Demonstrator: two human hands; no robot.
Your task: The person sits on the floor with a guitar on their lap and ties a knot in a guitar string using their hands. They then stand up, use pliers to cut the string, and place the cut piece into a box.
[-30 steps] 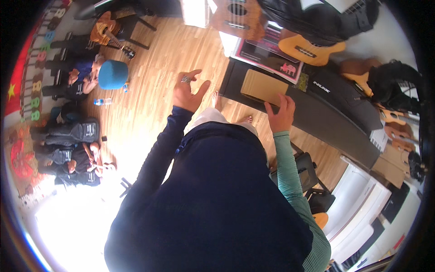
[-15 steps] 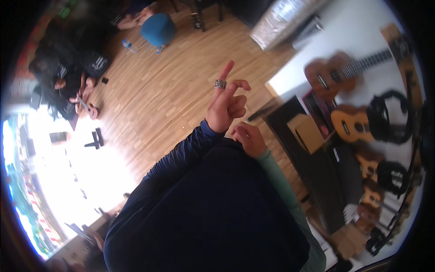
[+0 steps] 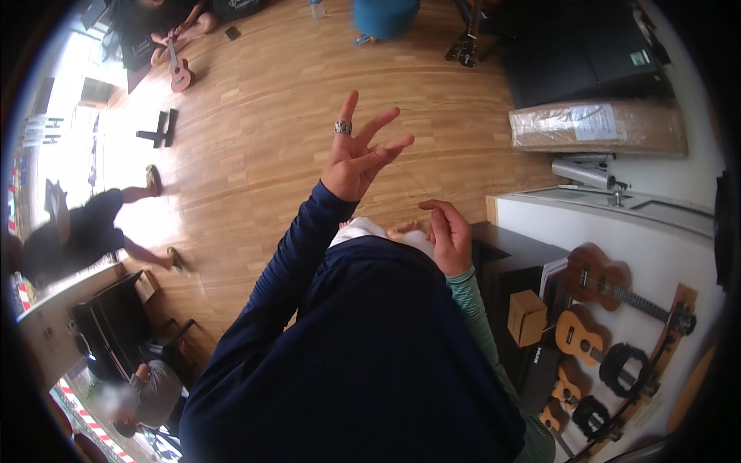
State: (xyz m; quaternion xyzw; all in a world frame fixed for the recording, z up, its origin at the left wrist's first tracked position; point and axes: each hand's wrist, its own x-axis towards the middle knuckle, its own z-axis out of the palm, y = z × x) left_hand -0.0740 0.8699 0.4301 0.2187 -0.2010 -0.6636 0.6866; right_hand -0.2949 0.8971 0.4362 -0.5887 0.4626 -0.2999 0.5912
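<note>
My left hand (image 3: 361, 150), in a navy sleeve, is raised in front of me over the wooden floor. Its fingers are spread, and a wide silver ring (image 3: 343, 127) sits on one of them. Lower and to the right is my right hand (image 3: 454, 235), in a green striped sleeve. Its fingers are bent, with thumb and forefinger close together. A very faint thin line, like a fine thread (image 3: 414, 184), shows between the two hands; whether either one grips it is hard to make out. The hands are apart from each other.
Several ukuleles (image 3: 600, 282) line the right wall beside a small cardboard box (image 3: 527, 318). A plastic-wrapped long box (image 3: 598, 127) lies far right. Ahead stands a blue pouf (image 3: 386, 17). At left a person walks (image 3: 77, 231); another sits with a small guitar (image 3: 181, 76).
The view has swung to the right. My left hand's fingers have spread from a mostly folded shape. My right hand has moved farther from the left, and its forefinger reaches out more.
</note>
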